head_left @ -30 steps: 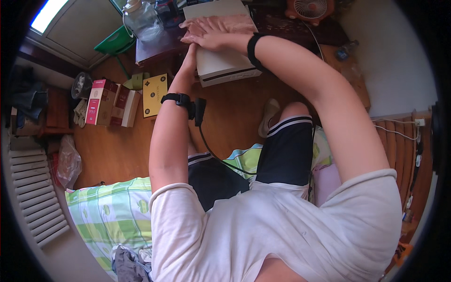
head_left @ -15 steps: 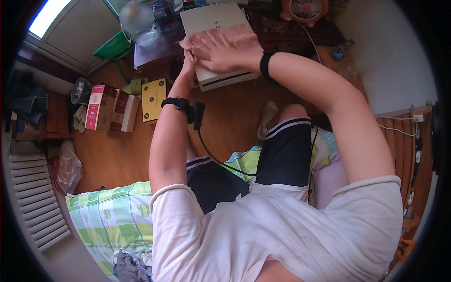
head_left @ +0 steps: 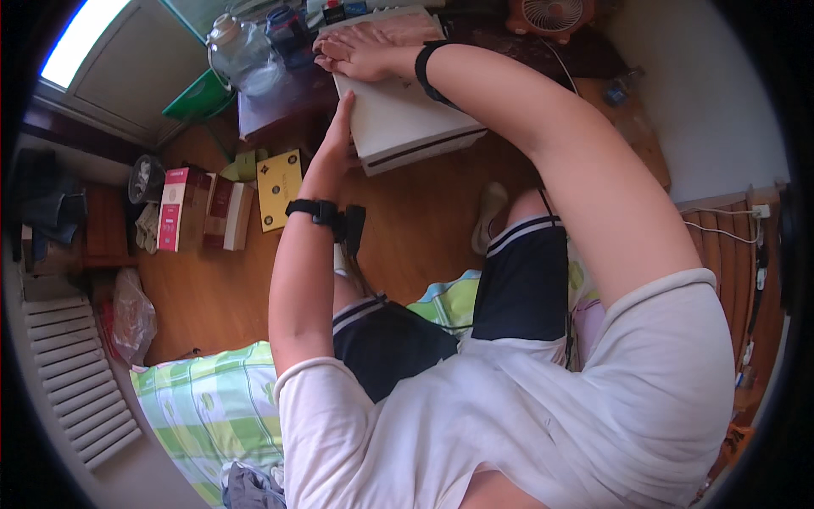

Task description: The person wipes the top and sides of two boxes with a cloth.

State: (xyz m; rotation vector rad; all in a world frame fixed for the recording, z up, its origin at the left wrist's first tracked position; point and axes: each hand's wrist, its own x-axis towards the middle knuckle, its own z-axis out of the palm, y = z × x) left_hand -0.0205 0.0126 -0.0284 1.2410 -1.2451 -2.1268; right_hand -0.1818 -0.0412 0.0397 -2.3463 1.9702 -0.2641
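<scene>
- R hand (head_left: 360,54): palm down, flat, fingers spread on pink cloth (head_left: 415,30); not clenched.
- Cloth: on top of wht. boxy unit (head_left: 415,119), toward its far end, partly under R hand.
- L hand (head_left: 338,131): against L side of unit, thumb up along the edge; other fingers mostly hidden, can't tell if they grip.
- Unit: at near edge of dark table (head_left: 261,117), dark slot across its front face.
- Wrists: blk. band (head_left: 428,75) on R; blk. strap (head_left: 311,211) w/ small dark device on L.
- Table, L of unit: clear jug (head_left: 236,53) w/ handle, dark jar (head_left: 287,36) just beside it.
- Table, R of unit: orange fan (head_left: 549,17), wht. cord running down.
- Floor, L: yellow box (head_left: 278,191), then red-&-wht. carton (head_left: 174,208); green chair (head_left: 199,97) behind, nr. table.
- Closer in: person's blk. shorts (head_left: 521,280), green-&-wht. checked bedding (head_left: 216,394) below.
- Far L: wht. slatted radiator (head_left: 78,373), clear plastic bag (head_left: 134,318) nr. its top.
</scene>
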